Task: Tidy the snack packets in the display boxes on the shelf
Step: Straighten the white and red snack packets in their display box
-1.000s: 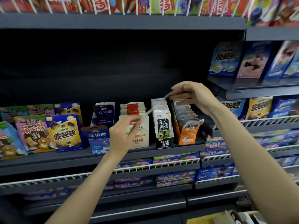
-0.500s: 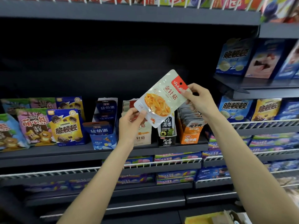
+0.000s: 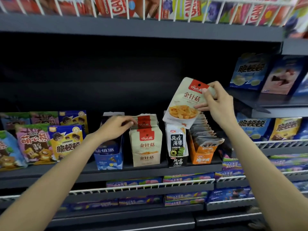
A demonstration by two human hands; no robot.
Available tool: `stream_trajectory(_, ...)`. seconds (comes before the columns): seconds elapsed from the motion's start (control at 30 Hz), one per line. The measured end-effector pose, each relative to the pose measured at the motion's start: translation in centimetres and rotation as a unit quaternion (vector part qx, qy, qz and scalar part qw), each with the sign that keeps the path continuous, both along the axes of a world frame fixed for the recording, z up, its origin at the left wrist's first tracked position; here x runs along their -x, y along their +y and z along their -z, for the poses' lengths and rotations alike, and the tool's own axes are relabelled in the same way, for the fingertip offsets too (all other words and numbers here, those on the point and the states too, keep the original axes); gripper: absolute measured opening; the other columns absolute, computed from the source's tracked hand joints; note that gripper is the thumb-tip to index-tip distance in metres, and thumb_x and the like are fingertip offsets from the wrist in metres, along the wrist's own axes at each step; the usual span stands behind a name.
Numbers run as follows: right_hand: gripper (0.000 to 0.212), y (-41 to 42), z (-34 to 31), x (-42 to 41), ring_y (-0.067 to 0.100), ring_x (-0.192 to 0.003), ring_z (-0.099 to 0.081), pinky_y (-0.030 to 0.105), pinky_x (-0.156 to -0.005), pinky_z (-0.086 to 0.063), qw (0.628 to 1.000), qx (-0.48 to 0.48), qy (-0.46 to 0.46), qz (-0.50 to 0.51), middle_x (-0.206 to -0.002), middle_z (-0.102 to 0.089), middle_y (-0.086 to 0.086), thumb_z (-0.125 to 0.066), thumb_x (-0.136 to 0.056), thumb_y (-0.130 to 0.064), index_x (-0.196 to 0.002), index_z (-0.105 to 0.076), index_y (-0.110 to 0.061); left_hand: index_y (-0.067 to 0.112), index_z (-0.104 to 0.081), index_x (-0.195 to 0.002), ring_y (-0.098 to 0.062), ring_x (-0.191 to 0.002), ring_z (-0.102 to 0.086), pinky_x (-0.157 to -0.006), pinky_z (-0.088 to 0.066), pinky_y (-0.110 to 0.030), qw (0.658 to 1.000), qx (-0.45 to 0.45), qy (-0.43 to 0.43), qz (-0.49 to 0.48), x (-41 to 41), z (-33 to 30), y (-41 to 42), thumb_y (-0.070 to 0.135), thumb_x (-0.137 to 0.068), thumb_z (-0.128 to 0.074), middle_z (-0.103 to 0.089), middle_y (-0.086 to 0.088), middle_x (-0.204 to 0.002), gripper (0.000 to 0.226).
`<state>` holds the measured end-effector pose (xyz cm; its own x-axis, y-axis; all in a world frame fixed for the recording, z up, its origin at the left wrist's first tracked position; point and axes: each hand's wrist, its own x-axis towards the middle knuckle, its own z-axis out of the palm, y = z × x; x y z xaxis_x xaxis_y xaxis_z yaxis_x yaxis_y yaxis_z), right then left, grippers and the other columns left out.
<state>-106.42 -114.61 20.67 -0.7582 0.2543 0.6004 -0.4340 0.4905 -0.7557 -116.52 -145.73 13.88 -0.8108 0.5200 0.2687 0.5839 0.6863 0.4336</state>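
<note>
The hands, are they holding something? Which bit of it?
The right hand pinches a beige snack packet by its upper right edge, near the red top. The left hand touches the packets in the beige display box; whether it grips one cannot be told.

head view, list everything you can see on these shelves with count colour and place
beige enoki mushroom packet with red top: one, held up above the black-and-white box
beige cardboard display box of matching packets: one, middle shelf, centre
blue cardboard display box: one, left of the beige box
black-and-white kelp packet box: one, right of the beige box
orange cardboard display box of grey packets: one, rightmost of the four
yellow, purple and blue biscuit bags: several, far left
blue and yellow snack bags: several, right-hand shelves
white wire rail: one, lower shelf front
left hand: touches the packets at the back of the beige box
right hand: pinches the held packet's top corner
</note>
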Motion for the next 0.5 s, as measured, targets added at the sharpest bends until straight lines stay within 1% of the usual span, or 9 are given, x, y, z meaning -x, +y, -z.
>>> stream_trajectory(0.07, 0.01, -0.7, 0.0, 1.0, 0.014, -0.068, -0.072, 0.026, -0.057, -0.058, 1.0, 0.013, 0.0, -0.018, -0.094, -0.067, 0.002, -0.048, -0.101, -0.022, -0.104, -0.049, -0.013, 0.029, -0.065, -0.116, -0.016, -0.094, -0.065, -0.083, -0.053, -0.037, 0.998, 0.054, -0.008, 0.011, 1.0, 0.0, 0.2, 0.028, -0.099, -0.048, -0.069, 0.004, -0.112, 0.024)
stream_trajectory(0.1, 0.011, -1.2, 0.1, 1.5, 0.015, -0.069, -0.073, 0.026, -0.058, -0.059, 0.999, 0.02, -0.002, -0.028, -0.096, -0.067, 0.004, -0.048, -0.1, -0.022, -0.105, -0.049, -0.012, 0.029, -0.064, -0.118, -0.016, -0.097, -0.065, -0.086, -0.052, -0.038, 0.998, 0.067, -0.008, 0.012, 1.5, 0.0, 0.2, 0.029, -0.099, -0.047, -0.068, 0.003, -0.115, 0.025)
stream_trajectory(0.17, 0.01, -2.1, 0.2, 2.6, 0.017, -0.071, -0.073, 0.027, -0.059, -0.059, 0.998, 0.033, -0.015, -0.046, -0.098, -0.067, 0.005, -0.048, -0.1, -0.021, -0.105, -0.048, -0.012, 0.025, -0.062, -0.124, -0.01, -0.108, -0.059, -0.094, -0.048, -0.028, 0.997, 0.071, -0.009, 0.007, 2.4, -0.2, 0.2, 0.029, -0.099, -0.048, -0.063, 0.005, -0.123, 0.029)
stream_trajectory(0.2, 0.008, -2.6, 0.4, 3.2, 0.019, -0.071, -0.073, 0.028, -0.059, -0.06, 0.997, 0.048, -0.023, -0.058, -0.099, -0.066, 0.004, -0.048, -0.101, -0.019, -0.104, -0.048, -0.013, 0.024, -0.061, -0.126, -0.008, -0.112, -0.057, -0.095, -0.044, -0.023, 0.998, 0.069, -0.012, 0.003, 2.8, -0.2, 0.2, 0.028, -0.1, -0.048, -0.061, 0.007, -0.124, 0.03)
stream_trajectory(0.27, 0.003, -3.7, 0.7, 4.4, 0.022, -0.071, -0.073, 0.029, -0.06, -0.06, 0.991, 0.092, -0.044, -0.092, -0.101, -0.067, 0.007, -0.047, -0.101, -0.016, -0.101, -0.049, -0.018, 0.026, -0.061, -0.125, -0.007, -0.114, -0.053, -0.094, -0.041, -0.02, 0.997, 0.069, -0.022, 0.001, 3.7, -0.3, 0.0, 0.025, -0.1, -0.048, -0.061, 0.009, -0.124, 0.029)
stream_trajectory(0.3, 0.006, -4.2, 1.0, 4.9, 0.024, -0.072, -0.073, 0.029, -0.061, -0.06, 0.987, 0.111, -0.055, -0.107, -0.102, -0.067, 0.009, -0.046, -0.101, -0.016, -0.099, -0.049, -0.02, 0.03, -0.061, -0.123, -0.007, -0.114, -0.051, -0.094, -0.041, -0.021, 0.997, 0.069, -0.023, 0.0, 4.0, -0.2, -0.1, 0.025, -0.099, -0.048, -0.061, 0.009, -0.122, 0.028)
stream_trajectory(0.37, 0.007, -5.2, 1.7, 5.8, 0.026, -0.073, -0.073, 0.03, -0.062, -0.06, 0.981, 0.123, -0.078, -0.126, -0.098, -0.069, 0.012, -0.046, -0.101, -0.016, -0.097, -0.049, -0.022, 0.03, -0.062, -0.12, -0.009, -0.115, -0.047, -0.09, -0.037, -0.021, 0.997, 0.074, -0.011, -0.004, 4.5, -0.2, -0.2, 0.023, -0.099, -0.048, -0.058, 0.011, -0.119, 0.027)
stream_trajectory(0.43, 0.006, -6.0, 2.5, 6.6, 0.028, -0.074, -0.073, 0.034, -0.065, -0.061, 0.977, 0.123, -0.1, -0.142, -0.093, -0.071, 0.015, -0.047, -0.101, -0.016, -0.097, -0.05, -0.02, 0.02, -0.063, -0.121, -0.014, -0.115, -0.043, -0.082, -0.029, -0.02, 0.995, 0.098, 0.025, -0.004, 4.8, -0.2, -0.1, 0.02, -0.098, -0.049, -0.056, 0.004, -0.119, 0.027)
stream_trajectory(0.5, 0.007, -6.6, 3.5, 7.3, 0.028, -0.074, -0.073, 0.035, -0.066, -0.061, 0.975, 0.104, -0.117, -0.156, -0.091, -0.071, 0.016, -0.048, -0.101, -0.015, -0.096, -0.05, -0.018, 0.02, -0.063, -0.122, -0.016, -0.115, -0.04, -0.076, -0.023, -0.02, 0.992, 0.116, 0.05, -0.008, 5.0, -0.5, 0.0, 0.025, -0.097, -0.051, -0.051, -0.001, -0.121, 0.028)
